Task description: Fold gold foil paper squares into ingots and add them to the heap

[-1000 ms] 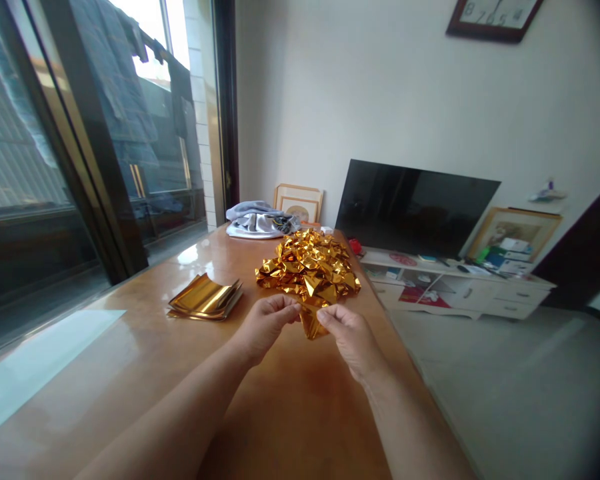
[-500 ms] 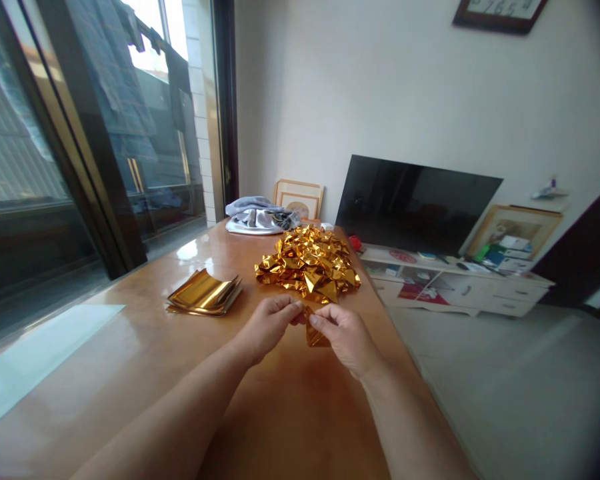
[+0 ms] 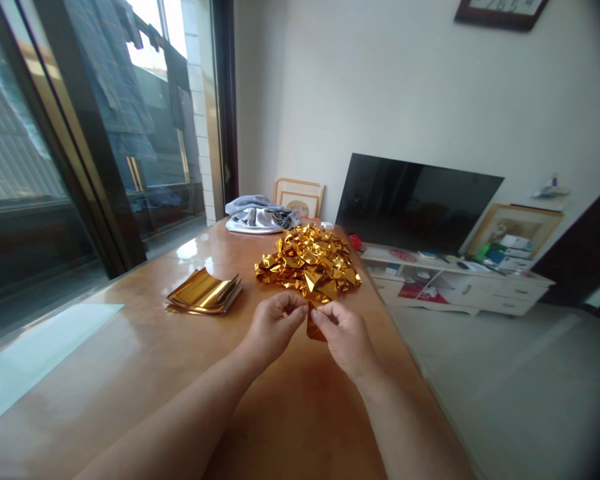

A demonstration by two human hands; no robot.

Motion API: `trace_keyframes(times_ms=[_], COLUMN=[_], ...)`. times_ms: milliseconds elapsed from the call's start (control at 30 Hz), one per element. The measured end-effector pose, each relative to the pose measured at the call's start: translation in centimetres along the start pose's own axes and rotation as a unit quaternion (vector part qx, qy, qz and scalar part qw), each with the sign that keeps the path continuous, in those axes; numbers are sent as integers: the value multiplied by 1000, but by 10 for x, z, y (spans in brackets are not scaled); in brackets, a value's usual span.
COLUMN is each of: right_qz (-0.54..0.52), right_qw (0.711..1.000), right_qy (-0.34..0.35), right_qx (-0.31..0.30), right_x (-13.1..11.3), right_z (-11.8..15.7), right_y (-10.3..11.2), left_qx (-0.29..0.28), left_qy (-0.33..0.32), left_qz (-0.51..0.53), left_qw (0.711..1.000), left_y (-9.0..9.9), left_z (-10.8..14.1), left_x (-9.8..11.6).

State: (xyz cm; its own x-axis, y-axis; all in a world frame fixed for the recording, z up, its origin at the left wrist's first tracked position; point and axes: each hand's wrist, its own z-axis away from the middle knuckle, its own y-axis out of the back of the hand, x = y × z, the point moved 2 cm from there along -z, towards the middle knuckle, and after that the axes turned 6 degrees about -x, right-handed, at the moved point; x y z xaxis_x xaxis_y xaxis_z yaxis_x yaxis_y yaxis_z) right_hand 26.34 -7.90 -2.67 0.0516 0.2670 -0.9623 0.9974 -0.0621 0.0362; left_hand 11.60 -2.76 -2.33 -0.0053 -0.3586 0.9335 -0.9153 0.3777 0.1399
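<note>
- Above the desk [image 3: 180,367], on your side of the pile of folded gold pieces [image 3: 313,263], the gold foil piece [image 3: 316,330] is held between your two hands.
- Left hand [image 3: 275,327]: fingers and thumb pinched on its upper edge, exact contact partly hidden. Right hand [image 3: 349,337]: fingers gripping its upper right side.
- Handling (judged): very light, thin, somewhat springy; slick-faced, likely to crease or tear if you pull hard. Best held by edges or corners, thumb against forefinger, lightly.
- Versus half a second ago: your left fingers have come closer to the right ones; slightly less foil shows. Stack of gold sheets [image 3: 204,293] and pile unchanged.
</note>
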Motion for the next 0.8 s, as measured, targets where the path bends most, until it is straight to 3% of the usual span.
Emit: trace_keyframes(times_ms=[400,667,800], right_qz=[90,132,135], right_qw=[995,990,989], right_qy=[24,38,40], right_qx=[26,46,46], right_x=[11,14,11], right_z=[0,0,1], right_y=[-2,-5,-5], left_qx=[24,53,45], left_qy=[-8,-23,-18], left_qz=[-11,-89,-73], left_qw=[1000,994,996], left_y=[0,-1,-3], left_z=[1,2,2], left_x=[-7,0,0])
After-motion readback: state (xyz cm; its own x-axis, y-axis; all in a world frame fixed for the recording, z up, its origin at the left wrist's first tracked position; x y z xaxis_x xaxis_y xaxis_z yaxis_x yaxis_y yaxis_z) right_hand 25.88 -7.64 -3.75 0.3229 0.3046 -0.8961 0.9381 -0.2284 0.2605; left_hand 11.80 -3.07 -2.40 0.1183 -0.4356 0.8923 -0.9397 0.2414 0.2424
